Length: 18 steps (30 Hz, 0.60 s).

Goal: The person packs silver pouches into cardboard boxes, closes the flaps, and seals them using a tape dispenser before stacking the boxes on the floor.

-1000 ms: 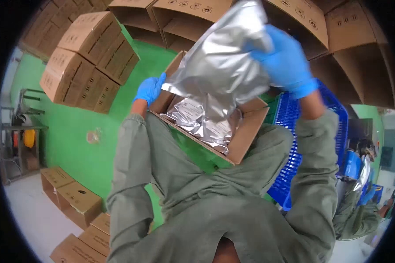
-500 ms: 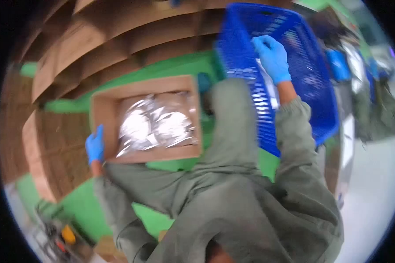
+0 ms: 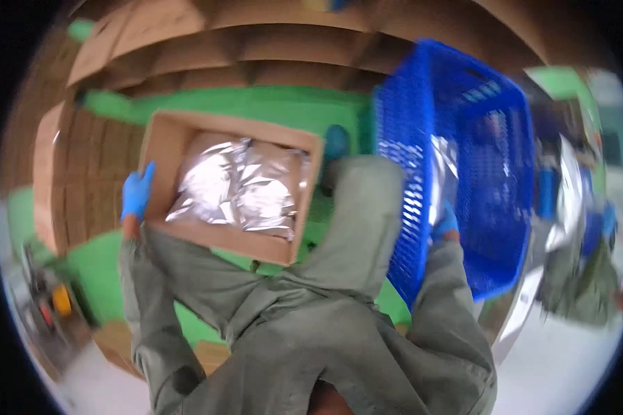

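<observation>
An open cardboard box (image 3: 256, 247) sits in front of me, slightly turned, with silver foil pouches (image 3: 211, 181) lying side by side in it. My left hand (image 3: 138, 191), in a blue glove, grips the box's left wall. Beside my knee, on the right, stands a blue plastic basket (image 3: 403, 166). Inside it, my right hand (image 3: 447, 221), also gloved, is closed at the lower end of a silver foil pouch (image 3: 443, 169) by the basket's left wall. Its fingers are partly hidden by the pouch.
Rows of cardboard boxes (image 3: 291, 45) line the far side, and more cardboard (image 3: 93, 173) stands at left. The floor (image 3: 256, 104) is green. At far right are another person's sleeve (image 3: 595, 277) and blue glove (image 3: 609, 221), near a silver sheet (image 3: 567, 194).
My right hand has gone from high over the basket's left rim down into the basket, beside the pouch. My left hand stays on the box, which now appears tilted as the view turned.
</observation>
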Tool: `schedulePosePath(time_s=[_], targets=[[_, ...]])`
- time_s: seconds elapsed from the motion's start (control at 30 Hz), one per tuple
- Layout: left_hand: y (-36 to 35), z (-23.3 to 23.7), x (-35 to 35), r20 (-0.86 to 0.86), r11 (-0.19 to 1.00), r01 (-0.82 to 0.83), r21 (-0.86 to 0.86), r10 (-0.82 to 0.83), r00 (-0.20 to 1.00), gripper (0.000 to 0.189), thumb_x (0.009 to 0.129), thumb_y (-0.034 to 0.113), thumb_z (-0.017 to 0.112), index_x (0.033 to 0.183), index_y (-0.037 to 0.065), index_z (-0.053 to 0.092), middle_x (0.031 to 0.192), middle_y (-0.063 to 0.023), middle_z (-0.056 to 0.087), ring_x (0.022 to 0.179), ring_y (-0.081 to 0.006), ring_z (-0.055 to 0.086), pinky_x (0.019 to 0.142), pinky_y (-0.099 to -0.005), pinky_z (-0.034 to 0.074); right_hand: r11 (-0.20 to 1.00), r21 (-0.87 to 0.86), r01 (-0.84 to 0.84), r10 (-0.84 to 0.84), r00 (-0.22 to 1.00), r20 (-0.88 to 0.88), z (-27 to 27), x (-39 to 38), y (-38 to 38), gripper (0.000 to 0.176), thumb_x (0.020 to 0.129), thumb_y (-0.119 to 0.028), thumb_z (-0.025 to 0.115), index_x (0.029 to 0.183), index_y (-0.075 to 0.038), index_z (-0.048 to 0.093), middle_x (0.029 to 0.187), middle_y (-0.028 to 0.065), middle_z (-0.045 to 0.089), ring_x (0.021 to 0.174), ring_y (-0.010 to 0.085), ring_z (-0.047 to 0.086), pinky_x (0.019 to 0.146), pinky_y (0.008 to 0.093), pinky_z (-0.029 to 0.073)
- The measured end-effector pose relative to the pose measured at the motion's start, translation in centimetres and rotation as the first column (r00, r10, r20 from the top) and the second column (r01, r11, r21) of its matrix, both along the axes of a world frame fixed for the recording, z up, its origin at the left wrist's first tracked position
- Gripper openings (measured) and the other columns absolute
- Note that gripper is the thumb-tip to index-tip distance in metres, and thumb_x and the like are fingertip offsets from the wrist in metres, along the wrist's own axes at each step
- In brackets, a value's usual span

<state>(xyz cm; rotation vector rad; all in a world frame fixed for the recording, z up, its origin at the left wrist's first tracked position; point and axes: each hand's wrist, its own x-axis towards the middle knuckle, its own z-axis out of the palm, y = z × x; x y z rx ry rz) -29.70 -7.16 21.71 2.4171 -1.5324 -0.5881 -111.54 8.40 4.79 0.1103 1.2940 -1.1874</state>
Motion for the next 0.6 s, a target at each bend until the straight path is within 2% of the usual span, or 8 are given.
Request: schedulePosePath(time_s=[0.17,0.2,0.23,0.27,0.33,0.43,0.53,0.6], targets=[[-0.1,0.8,-0.8,0.052,0.998,-0.033,0.050,0.031,0.998,0.072,0.086,0.062,0.055,0.095,-0.008,0.069,0.098,-0.0339,0.063,0.099,-0.0471,0.062,0.083,-0.0495,0.049,0.997,-0.038,-0.063,0.039,0.890,-0.454,-3.3,-10.9,-6.1,0.046,0.088,-0.033,0.059,0.120,0.000,0.060,0.114,0.0117,0.064,0.097,0.0300,0.063,0.089,0.0394,0.050],[-0.2,0.6,-0.3,0.054,0.998,-0.052,0.048,0.049,0.997,0.072,0.086,0.062,0.055,0.095,-0.008,0.069,0.098,-0.0339,0.063,0.099,-0.0471,0.062,0.083,-0.0495,0.049,0.996,-0.032,-0.087,0.041,0.718,-0.695,-1.6,-12.6,-7.6,0.044,0.088,-0.034,0.060,0.117,0.000,0.062,0.112,0.0107,0.064,0.096,0.0301,0.063,0.089,0.0394,0.050],[-0.3,-0.1,0.1,0.036,1.000,-0.023,0.021,0.022,0.999,0.073,0.086,0.063,0.054,0.096,-0.007,0.069,0.099,-0.0332,0.064,0.099,-0.0472,0.062,0.085,-0.0498,0.049,0.980,0.074,-0.184,0.123,0.274,-0.954,3.5,-11.0,-10.0,0.049,0.086,-0.035,0.063,0.118,0.003,0.060,0.115,0.0151,0.063,0.098,0.0321,0.063,0.089,0.0404,0.049],[-0.2,-0.6,0.2,0.016,1.000,0.011,-0.007,-0.011,1.000,0.073,0.087,0.064,0.053,0.096,-0.007,0.069,0.099,-0.0325,0.064,0.099,-0.0473,0.062,0.086,-0.0501,0.049,0.944,0.265,-0.195,0.208,-0.269,-0.940,10.9,-6.6,-11.8,0.055,0.085,-0.036,0.066,0.119,0.007,0.058,0.117,0.0194,0.063,0.099,0.0341,0.063,0.090,0.0413,0.048],[-0.1,-0.3,0.1,0.029,1.000,0.017,0.000,-0.017,0.999,0.074,0.086,0.065,0.052,0.097,-0.007,0.069,0.100,-0.0324,0.064,0.098,-0.0474,0.062,0.087,-0.0504,0.049,0.942,0.253,-0.222,0.098,-0.536,-0.839,24.9,3.0,-13.4,0.066,0.082,-0.038,0.071,0.121,0.014,0.055,0.122,0.0282,0.061,0.102,0.0382,0.062,0.092,0.0432,0.047],[-0.2,-0.7,0.1,0.040,1.000,0.024,-0.007,-0.024,0.999,0.075,0.087,0.066,0.050,0.096,-0.006,0.069,0.100,-0.0322,0.064,0.097,-0.0476,0.062,0.087,-0.0507,0.049,0.954,0.108,-0.279,-0.073,-0.568,-0.820,36.5,11.4,-12.0,0.065,0.079,-0.032,0.078,0.123,0.011,0.056,0.116,0.0220,0.065,0.101,0.0294,0.063,0.092,0.0384,0.047],[0.0,-0.7,0.1,0.029,0.999,0.039,-0.012,-0.039,0.999,0.077,0.088,0.067,0.046,0.092,-0.005,0.070,0.097,-0.0322,0.064,0.095,-0.0482,0.062,0.086,-0.0510,0.049,0.810,-0.170,-0.562,-0.317,-0.175,-0.932,45.2,21.2,-9.7,0.052,0.080,-0.017,0.078,0.122,0.007,0.058,0.110,0.0147,0.066,0.098,0.0181,0.061,0.088,0.0310,0.048],[0.0,-0.5,0.2,0.022,0.998,0.061,-0.021,-0.061,0.998,0.078,0.089,0.068,0.044,0.090,-0.005,0.071,0.095,-0.0324,0.064,0.094,-0.0486,0.062,0.085,-0.0512,0.049,0.758,-0.087,-0.646,-0.238,-0.150,-0.960,49.0,25.9,-9.4,0.044,0.080,-0.008,0.075,0.118,0.006,0.059,0.105,0.0120,0.067,0.094,0.0165,0.062,0.086,0.0295,0.048]])
